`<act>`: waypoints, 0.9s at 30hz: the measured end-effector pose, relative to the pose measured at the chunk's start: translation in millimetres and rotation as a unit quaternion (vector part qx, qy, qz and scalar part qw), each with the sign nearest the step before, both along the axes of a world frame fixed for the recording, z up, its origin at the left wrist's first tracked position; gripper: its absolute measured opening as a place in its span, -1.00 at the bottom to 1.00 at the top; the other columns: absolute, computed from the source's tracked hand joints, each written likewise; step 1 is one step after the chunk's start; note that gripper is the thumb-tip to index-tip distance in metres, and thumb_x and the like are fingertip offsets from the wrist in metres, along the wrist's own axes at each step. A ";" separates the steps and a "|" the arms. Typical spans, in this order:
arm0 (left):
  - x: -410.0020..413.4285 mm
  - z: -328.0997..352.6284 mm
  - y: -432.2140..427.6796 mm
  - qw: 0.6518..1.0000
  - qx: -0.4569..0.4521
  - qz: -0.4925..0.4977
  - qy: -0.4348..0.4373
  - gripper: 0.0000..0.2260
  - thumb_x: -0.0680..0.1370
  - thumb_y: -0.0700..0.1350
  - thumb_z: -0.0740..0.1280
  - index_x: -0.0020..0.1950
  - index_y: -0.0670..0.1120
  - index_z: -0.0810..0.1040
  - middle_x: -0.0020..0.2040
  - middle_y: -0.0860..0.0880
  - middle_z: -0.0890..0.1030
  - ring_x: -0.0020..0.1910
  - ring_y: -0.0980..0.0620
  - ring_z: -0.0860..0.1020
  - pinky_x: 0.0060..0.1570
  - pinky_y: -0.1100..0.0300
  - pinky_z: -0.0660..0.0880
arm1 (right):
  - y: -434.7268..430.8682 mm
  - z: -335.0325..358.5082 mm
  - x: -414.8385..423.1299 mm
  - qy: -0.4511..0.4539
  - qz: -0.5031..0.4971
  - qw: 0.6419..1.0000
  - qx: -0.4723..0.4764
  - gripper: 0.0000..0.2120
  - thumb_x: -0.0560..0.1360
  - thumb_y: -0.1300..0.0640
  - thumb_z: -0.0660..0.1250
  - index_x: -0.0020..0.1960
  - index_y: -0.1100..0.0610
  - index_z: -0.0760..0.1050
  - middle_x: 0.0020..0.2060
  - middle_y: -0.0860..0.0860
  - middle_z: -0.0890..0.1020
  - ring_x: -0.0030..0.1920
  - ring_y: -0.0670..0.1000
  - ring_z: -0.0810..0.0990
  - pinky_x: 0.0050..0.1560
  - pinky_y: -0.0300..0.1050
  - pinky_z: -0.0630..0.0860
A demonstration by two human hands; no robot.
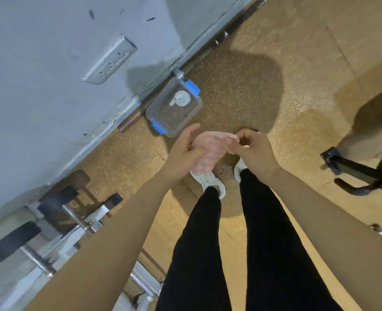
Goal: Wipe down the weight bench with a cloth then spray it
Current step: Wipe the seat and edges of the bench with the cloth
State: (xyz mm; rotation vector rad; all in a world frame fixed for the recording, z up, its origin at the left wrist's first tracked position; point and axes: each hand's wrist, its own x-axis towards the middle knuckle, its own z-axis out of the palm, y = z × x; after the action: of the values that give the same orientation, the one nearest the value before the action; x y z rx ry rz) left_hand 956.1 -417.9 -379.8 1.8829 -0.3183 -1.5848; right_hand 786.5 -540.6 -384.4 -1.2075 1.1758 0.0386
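Observation:
A pink-and-white cloth (208, 151) hangs between both my hands, above my feet. My left hand (183, 151) grips its lower bunched part, thumb across the fabric. My right hand (252, 149) pinches the cloth's upper right corner between thumb and fingers. On the floor just beyond my hands, by the wall, stands a clear plastic box (193, 113) with blue clips. Inside it is a white spray bottle (181, 98), seen from above. At the right edge stands a black metal frame (356, 169), possibly the bench; its pad is out of view.
A pale blue wall (50, 75) with a socket plate (111, 61) fills the upper left. Weight plates on a steel machine (57, 221) stand at the lower left. My legs in black trousers and white shoes (210, 180) are on the brown speckled floor (264, 81).

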 end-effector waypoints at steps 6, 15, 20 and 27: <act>-43.0 83.3 -51.3 0.973 -0.057 -0.206 -0.089 -0.44 0.45 -0.05 0.54 0.43 0.09 0.48 0.42 0.02 0.37 0.42 0.25 0.32 0.32 0.37 0.29 | -16.4 98.4 -61.8 -0.037 -0.147 0.988 0.006 -0.70 0.61 0.20 0.36 -0.23 0.35 0.45 -0.36 0.12 0.49 -0.28 0.05 0.44 -0.16 -0.05 0.41; -179.9 172.2 -168.7 0.946 -0.087 -0.309 -0.045 -0.66 0.48 0.06 0.51 0.24 0.09 0.61 0.09 0.17 0.67 0.11 0.24 0.60 0.09 0.25 0.53 | -71.0 193.5 -178.5 -0.084 -0.259 0.962 -0.008 -0.72 0.53 0.17 0.49 -0.11 0.39 0.52 -0.30 0.04 0.63 -0.25 -0.06 0.59 -0.19 -0.21 0.53; -239.7 191.1 -241.7 0.880 -0.105 -0.462 -0.032 -0.78 0.59 -0.03 0.41 0.23 0.07 0.66 0.06 0.12 0.71 0.06 0.18 0.64 0.05 0.19 0.58 | -99.5 212.8 -258.2 -0.053 -0.346 0.935 -0.051 -0.79 0.50 0.26 0.49 -0.14 0.33 0.48 -0.31 0.07 0.53 -0.24 -0.03 0.49 -0.22 -0.22 0.46; -310.7 168.5 -329.5 0.758 -0.088 -0.643 -0.061 -0.80 0.60 0.01 0.38 -0.16 -0.04 0.66 -0.35 0.04 0.54 -0.34 0.07 0.46 -0.25 0.07 0.37 | -126.7 203.0 -351.4 -0.008 -0.491 0.870 -0.041 -0.93 0.56 0.25 0.42 -0.02 0.25 0.55 -0.17 0.12 0.62 -0.12 0.09 0.60 -0.05 -0.02 0.57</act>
State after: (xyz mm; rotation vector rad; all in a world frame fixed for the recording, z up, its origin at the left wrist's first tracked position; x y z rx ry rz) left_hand 645.4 -747.4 -211.3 1.5805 -2.0857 -2.0381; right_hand 435.1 -667.3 -181.4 -0.5574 1.6685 -0.7928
